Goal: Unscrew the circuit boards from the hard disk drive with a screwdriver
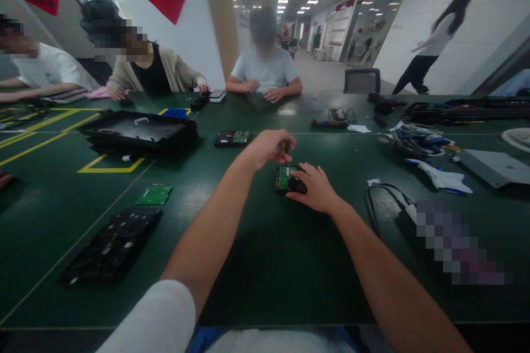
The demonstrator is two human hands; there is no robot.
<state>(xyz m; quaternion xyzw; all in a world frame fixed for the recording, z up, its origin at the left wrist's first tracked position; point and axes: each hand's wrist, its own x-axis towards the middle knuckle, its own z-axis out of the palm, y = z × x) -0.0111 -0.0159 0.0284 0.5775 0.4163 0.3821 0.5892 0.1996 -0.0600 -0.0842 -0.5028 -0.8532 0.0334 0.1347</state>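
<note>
A hard drive [285, 178] lies on the green table in front of me, its green circuit board facing up. My right hand [313, 187] grips its right side, with the fingers over the dark part. Above the drive's far edge is my left hand [271, 149], its fingers curled round a small black-and-yellow object [285, 146]. What kind of object this is, I cannot make out. A loose green circuit board [154, 194] lies to the left, with a large black drive-like unit [114, 245] nearer to me. Farther back sits another hard drive [232, 138].
A black tray-like casing [138, 132] stands at the left. To the right are a cable bundle [420, 140], a blue-and-white glove-like item [441, 177], a silver metal box [497, 168] and a black cable [370, 209]. A red-tipped tool [329, 123] lies at the back. Several people sit across the table.
</note>
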